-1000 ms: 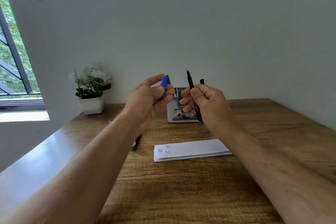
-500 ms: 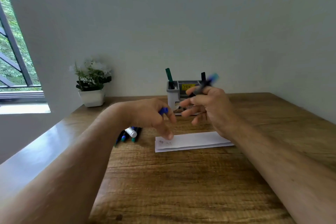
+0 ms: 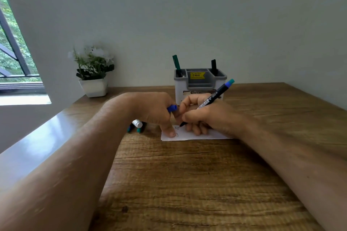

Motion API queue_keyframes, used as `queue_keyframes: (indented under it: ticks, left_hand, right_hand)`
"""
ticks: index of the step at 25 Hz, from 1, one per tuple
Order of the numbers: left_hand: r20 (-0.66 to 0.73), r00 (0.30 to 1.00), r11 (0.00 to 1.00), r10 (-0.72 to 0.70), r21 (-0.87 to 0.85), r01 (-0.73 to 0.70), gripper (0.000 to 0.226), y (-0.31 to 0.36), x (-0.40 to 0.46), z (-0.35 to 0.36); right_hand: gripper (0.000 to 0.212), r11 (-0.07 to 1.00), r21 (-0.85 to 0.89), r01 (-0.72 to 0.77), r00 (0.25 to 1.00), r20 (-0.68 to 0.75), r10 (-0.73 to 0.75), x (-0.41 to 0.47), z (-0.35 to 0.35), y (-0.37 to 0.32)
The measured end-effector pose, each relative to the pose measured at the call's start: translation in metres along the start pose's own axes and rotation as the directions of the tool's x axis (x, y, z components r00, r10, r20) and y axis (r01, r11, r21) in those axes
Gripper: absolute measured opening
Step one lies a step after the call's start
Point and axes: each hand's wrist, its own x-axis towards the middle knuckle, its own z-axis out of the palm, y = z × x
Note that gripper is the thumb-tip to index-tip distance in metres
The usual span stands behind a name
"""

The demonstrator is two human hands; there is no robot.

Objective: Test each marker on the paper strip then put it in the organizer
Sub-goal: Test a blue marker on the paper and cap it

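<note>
You are sitting at a home study or small office corner: a wooden bench (image 3: 187, 184) against a plain pale wall, a grey desk organizer (image 3: 199, 88) at the far edge, a potted plant (image 3: 93, 73) and a window (image 3: 13, 56) far left.
</note>
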Motion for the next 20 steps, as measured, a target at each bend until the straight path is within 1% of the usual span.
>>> queue_keyframes:
  ticks: [2, 3, 6, 8, 11, 16, 19, 20]
  left_hand:
    - [0.0, 1.0, 1.0, -0.002, -0.004, 0.002, 0.02, -0.0013, 0.0012, 0.0002]
    - [0.003, 1.0, 1.0, -0.001, -0.014, 0.001, 0.023, -0.0013, 0.0017, 0.0005]
    - [0.015, 1.0, 1.0, -0.002, -0.031, 0.003, 0.031, 0.0006, 0.0023, 0.0011]
    - [0.011, 1.0, 1.0, -0.007, -0.011, 0.008, 0.032, 0.0015, 0.0027, 0.0023]
    - [0.012, 1.0, 1.0, -0.013, 0.006, 0.013, 0.027, 0.0023, 0.0032, 0.0031]
    - [0.017, 1.0, 1.0, -0.012, -0.013, 0.012, 0.025, 0.0044, 0.0013, 0.0029]
    - [0.024, 1.0, 1.0, -0.012, -0.013, 0.012, 0.028, 0.0054, 0.0003, 0.0029]
    - [0.029, 1.0, 1.0, -0.011, -0.014, 0.012, 0.025, 0.0052, 0.0003, 0.0029]
  right_hand:
    - [0.012, 1.0, 0.002, -0.018, 0.999, 0.037, 0.018, 0.0008, -0.0011, -0.0003]
    - [0.012, 1.0, -0.015, -0.019, 0.999, 0.034, 0.02, 0.0007, -0.0008, -0.0003]
    - [0.022, 0.985, -0.172, 0.021, 0.999, -0.037, -0.027, 0.0034, 0.0012, 0.0018]
    - [0.028, 0.966, -0.255, 0.043, 0.997, -0.047, -0.057, 0.0058, 0.0034, 0.0027]
    - [0.031, 0.96, -0.276, 0.044, 0.999, -0.018, -0.051, 0.007, 0.0047, 0.0012]
    - [0.024, 0.956, -0.291, 0.034, 0.999, 0.009, -0.033, 0.0074, 0.0064, -0.0012]
    - [0.019, 0.966, -0.258, 0.031, 0.999, 0.03, -0.024, 0.0067, 0.006, -0.0028]
    - [0.02, 0.966, -0.255, 0.032, 0.999, 0.034, -0.024, 0.0064, 0.006, -0.003]
